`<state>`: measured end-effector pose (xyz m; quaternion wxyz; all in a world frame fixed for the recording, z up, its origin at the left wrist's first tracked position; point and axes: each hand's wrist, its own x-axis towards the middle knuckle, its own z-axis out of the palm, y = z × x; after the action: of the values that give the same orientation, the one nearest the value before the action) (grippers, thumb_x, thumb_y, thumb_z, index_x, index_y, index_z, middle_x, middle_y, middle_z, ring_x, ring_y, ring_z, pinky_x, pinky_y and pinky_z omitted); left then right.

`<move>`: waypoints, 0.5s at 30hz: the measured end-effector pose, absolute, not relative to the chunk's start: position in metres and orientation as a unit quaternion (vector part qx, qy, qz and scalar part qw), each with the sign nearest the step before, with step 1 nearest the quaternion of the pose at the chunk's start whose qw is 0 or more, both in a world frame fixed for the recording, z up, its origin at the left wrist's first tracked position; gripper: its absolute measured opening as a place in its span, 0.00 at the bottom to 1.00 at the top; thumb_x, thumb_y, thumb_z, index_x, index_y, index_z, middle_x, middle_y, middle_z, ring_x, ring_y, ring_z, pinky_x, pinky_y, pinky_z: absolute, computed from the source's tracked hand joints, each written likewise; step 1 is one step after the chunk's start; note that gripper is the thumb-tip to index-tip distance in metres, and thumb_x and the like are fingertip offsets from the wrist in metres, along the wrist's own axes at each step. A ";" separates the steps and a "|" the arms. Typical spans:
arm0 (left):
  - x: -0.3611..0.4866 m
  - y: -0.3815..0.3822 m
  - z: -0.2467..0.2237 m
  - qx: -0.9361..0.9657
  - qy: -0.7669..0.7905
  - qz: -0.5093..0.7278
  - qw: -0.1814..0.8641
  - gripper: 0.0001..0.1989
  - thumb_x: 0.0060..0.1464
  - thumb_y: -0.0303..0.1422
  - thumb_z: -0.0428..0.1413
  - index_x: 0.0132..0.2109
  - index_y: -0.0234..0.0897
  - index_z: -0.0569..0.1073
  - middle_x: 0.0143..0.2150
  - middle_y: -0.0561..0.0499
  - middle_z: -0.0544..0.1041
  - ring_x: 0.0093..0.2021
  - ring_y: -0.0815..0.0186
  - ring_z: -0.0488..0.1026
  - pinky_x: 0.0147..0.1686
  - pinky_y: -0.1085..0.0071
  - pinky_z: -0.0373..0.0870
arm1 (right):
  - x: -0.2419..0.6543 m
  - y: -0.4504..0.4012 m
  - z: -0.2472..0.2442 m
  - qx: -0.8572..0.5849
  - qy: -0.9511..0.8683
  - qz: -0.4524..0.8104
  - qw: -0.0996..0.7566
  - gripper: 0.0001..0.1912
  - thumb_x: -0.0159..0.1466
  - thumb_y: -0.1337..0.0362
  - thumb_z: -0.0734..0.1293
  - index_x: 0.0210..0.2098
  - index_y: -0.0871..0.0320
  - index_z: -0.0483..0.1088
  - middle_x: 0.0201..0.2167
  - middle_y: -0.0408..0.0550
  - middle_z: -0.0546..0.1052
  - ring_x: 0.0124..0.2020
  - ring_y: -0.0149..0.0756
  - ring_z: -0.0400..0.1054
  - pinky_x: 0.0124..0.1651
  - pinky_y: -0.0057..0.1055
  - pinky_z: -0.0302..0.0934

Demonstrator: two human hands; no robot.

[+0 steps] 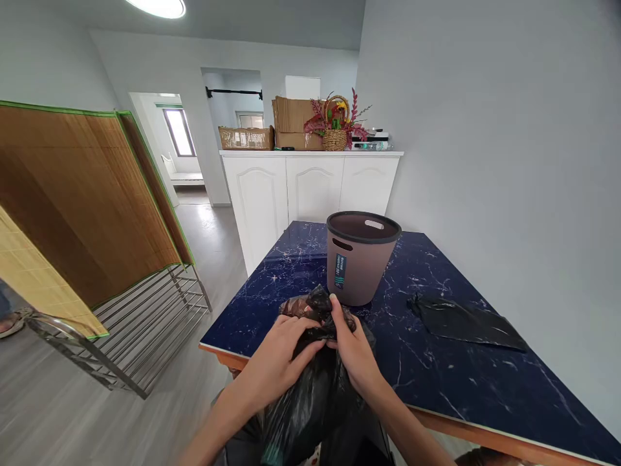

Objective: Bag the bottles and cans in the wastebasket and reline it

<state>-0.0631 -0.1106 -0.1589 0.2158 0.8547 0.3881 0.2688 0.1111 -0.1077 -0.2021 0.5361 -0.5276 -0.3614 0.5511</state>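
Note:
A thin black plastic bag (310, 395) hangs over the near edge of the table, its upper part bunched up between my two hands. My left hand (279, 356) pinches the gathered plastic from the left. From the right, my right hand (354, 349) grips the same bunch, thumb pointing up. Just beyond my hands stands an upright brownish-pink trash can (361, 272) with a black rim, handle slots and a label. Another black plastic bag (468, 323) lies folded flat on the table to the right.
The dark blue marbled table (427, 382) meets a grey wall on the right. Behind it is a white cabinet (310, 184) carrying cardboard boxes (294, 120) and a flower basket (334, 137). On the left, bamboo mats (92, 207) drape over a metal rack (155, 323); a person's foot (12, 323) shows beyond.

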 end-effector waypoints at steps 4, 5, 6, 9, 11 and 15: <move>-0.068 -0.105 -0.161 0.830 0.370 0.301 0.290 0.12 0.72 0.38 0.54 0.41 0.43 0.80 0.40 0.51 0.84 0.46 0.58 0.76 0.58 0.62 0.64 | 0.115 -0.103 -0.202 -0.508 -0.352 0.570 0.541 0.32 0.65 0.34 0.70 0.56 0.50 0.76 0.50 0.55 0.82 0.49 0.51 0.79 0.39 0.39 0.76; -0.067 -0.105 -0.161 0.817 0.368 0.311 0.317 0.15 0.72 0.38 0.54 0.38 0.42 0.80 0.39 0.50 0.84 0.46 0.58 0.76 0.57 0.63 0.65 | 0.117 -0.103 -0.199 -0.503 -0.358 0.572 0.541 0.32 0.64 0.34 0.70 0.54 0.50 0.77 0.46 0.54 0.83 0.47 0.51 0.78 0.40 0.40 0.76; -0.066 -0.105 -0.161 0.801 0.368 0.322 0.345 0.17 0.72 0.39 0.54 0.35 0.41 0.79 0.38 0.49 0.83 0.46 0.58 0.76 0.55 0.64 0.66 | 0.119 -0.104 -0.195 -0.491 -0.368 0.572 0.544 0.31 0.64 0.33 0.71 0.52 0.50 0.77 0.43 0.53 0.82 0.46 0.50 0.78 0.41 0.39 0.75; -0.064 -0.105 -0.160 0.743 0.384 0.351 0.421 0.21 0.69 0.45 0.55 0.31 0.38 0.78 0.36 0.49 0.80 0.40 0.59 0.74 0.44 0.68 0.68 | 0.127 -0.106 -0.182 -0.413 -0.414 0.586 0.561 0.33 0.65 0.29 0.64 0.48 0.51 0.77 0.35 0.49 0.77 0.36 0.42 0.73 0.35 0.34 0.71; -0.064 -0.106 -0.161 0.693 0.410 0.377 0.458 0.23 0.67 0.48 0.57 0.30 0.37 0.76 0.32 0.51 0.77 0.34 0.63 0.70 0.37 0.71 0.65 | 0.131 -0.107 -0.178 -0.357 -0.426 0.611 0.564 0.32 0.67 0.29 0.61 0.44 0.52 0.75 0.29 0.44 0.70 0.28 0.36 0.64 0.29 0.31 0.64; -0.064 -0.107 -0.163 0.598 0.447 0.437 0.501 0.25 0.60 0.54 0.61 0.29 0.36 0.76 0.29 0.52 0.74 0.30 0.66 0.66 0.31 0.73 0.62 | 0.134 -0.108 -0.180 -0.357 -0.431 0.615 0.555 0.23 0.66 0.38 0.69 0.39 0.51 0.70 0.28 0.40 0.66 0.26 0.32 0.59 0.28 0.28 0.60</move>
<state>-0.0639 -0.1069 -0.1626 0.5011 0.5981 0.4474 0.4371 0.1344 -0.1077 -0.1804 0.5553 -0.3572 -0.4306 0.6154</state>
